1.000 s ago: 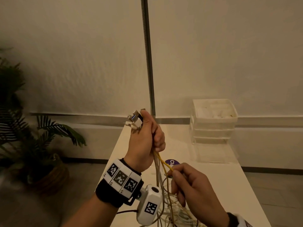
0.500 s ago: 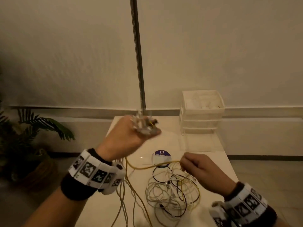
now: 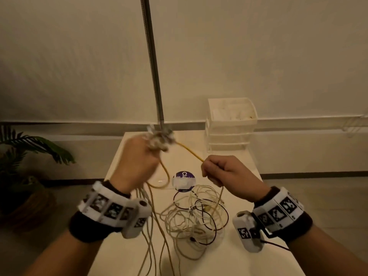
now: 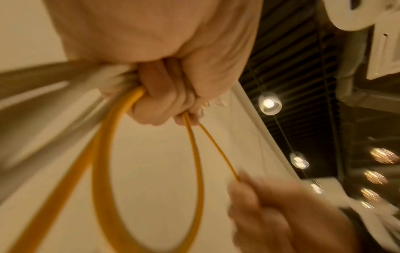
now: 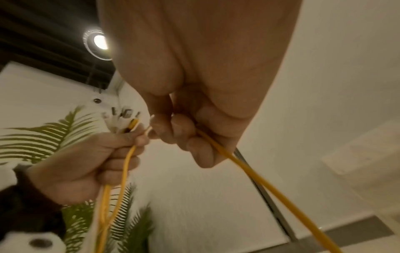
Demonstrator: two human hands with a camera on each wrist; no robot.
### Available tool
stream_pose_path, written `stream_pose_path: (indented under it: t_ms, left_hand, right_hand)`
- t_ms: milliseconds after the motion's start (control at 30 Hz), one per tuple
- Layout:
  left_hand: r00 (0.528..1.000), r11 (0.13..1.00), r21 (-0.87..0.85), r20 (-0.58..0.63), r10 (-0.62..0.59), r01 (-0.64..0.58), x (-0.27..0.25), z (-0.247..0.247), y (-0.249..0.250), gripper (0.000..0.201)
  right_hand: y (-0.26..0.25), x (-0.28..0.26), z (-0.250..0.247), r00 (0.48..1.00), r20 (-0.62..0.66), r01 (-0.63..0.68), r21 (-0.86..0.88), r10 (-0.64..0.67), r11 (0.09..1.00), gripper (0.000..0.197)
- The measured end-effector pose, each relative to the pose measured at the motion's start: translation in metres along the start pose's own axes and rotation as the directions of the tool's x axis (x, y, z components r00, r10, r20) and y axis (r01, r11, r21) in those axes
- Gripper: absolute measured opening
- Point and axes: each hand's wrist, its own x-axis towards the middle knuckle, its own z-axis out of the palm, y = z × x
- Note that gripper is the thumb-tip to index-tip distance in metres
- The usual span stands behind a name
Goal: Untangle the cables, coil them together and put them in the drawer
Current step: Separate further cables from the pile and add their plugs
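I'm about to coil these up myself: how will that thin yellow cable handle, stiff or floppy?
Probably floppy yet springy: the thin yellow cable hangs in a smooth loop below the left hand, without kinks. Likely light, since the right hand holds its strand with just a fingertip pinch. It may snag: it runs down into the tangled pile of white and black cables.

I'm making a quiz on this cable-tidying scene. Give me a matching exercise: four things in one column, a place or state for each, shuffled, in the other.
1. left hand
2. right hand
3. white cables
4. drawer unit

A. in a loose pile on the table
B. grips a bunch of plug ends
C. at the table's far end
D. pinches the yellow cable

Pairs: 1-B, 2-D, 3-A, 4-C
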Motion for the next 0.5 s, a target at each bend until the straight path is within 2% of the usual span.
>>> stream_pose_path:
  t_ms: [33, 67, 100, 133, 167, 200, 233, 300, 333, 400, 433, 500]
  left_hand:
    - [0.985, 0.997, -0.049, -0.155, -0.071, 0.065, 0.007, -0.016, -0.007, 0.023]
    - [0.949, 0.986, -0.121, -0.281, -0.141, 0.111, 0.014, -0.032, -0.017, 0.020]
    - [0.911, 0.976, -0.161, -0.362, -0.197, 0.146, 0.020, -0.047, -0.025, 0.016]
    - [0.889, 0.973, -0.140, -0.398, -0.227, 0.185, 0.021, -0.058, -0.030, 0.015]
    - [0.889, 0.973, -0.059, -0.396, -0.229, 0.225, 0.020, -0.061, -0.034, 0.016]
    - [0.908, 0.971, 0.063, -0.372, -0.193, 0.232, 0.017, -0.058, -0.035, 0.015]
    - [0.934, 0.972, 0.146, -0.334, -0.128, 0.185, 0.012, -0.051, -0.033, 0.015]
    - [0.979, 0.991, 0.133, -0.199, 0.043, -0.017, 0.001, -0.033, -0.017, 0.037]
    - [0.992, 0.993, 0.068, -0.075, 0.102, -0.097, -0.005, -0.021, -0.009, 0.048]
    - [0.971, 0.986, -0.038, 0.173, 0.166, -0.162, -0.016, 0.005, 0.006, 0.058]
    - [0.953, 0.983, -0.049, 0.240, 0.185, -0.178, -0.019, 0.017, 0.013, 0.058]
    - [0.942, 0.977, -0.044, 0.262, 0.211, -0.207, -0.021, 0.032, 0.018, 0.047]
  right_hand:
    - [0.008, -0.002, -0.004, 0.999, -0.023, -0.023, 0.011, 0.023, 1.000, 0.031]
    - [0.017, -0.004, -0.008, 0.998, -0.041, -0.048, 0.023, 0.049, 0.999, 0.032]
    - [0.025, -0.007, -0.010, 0.995, -0.057, -0.076, 0.035, 0.078, 0.996, 0.032]
    - [0.032, -0.009, -0.010, 0.992, -0.072, -0.102, 0.045, 0.105, 0.994, 0.033]
    - [0.036, -0.010, -0.009, 0.989, -0.084, -0.122, 0.050, 0.126, 0.991, 0.033]
    - [0.038, -0.011, -0.007, 0.986, -0.094, -0.130, 0.056, 0.135, 0.990, 0.033]
    - [0.038, -0.010, -0.004, 0.986, -0.101, -0.126, 0.064, 0.132, 0.990, 0.033]
    - [0.031, -0.005, 0.001, 0.990, -0.095, -0.094, 0.077, 0.101, 0.993, 0.033]
    - [0.026, -0.002, 0.005, 0.994, -0.079, -0.071, 0.076, 0.077, 0.995, 0.033]
    - [0.014, 0.004, 0.009, 1.000, -0.028, -0.010, 0.062, 0.012, 0.998, 0.032]
    - [0.007, 0.007, 0.010, 1.000, -0.003, 0.020, 0.062, -0.020, 0.998, 0.032]
    - [-0.004, 0.010, 0.008, 0.998, 0.020, 0.066, 0.072, -0.068, 0.995, 0.034]
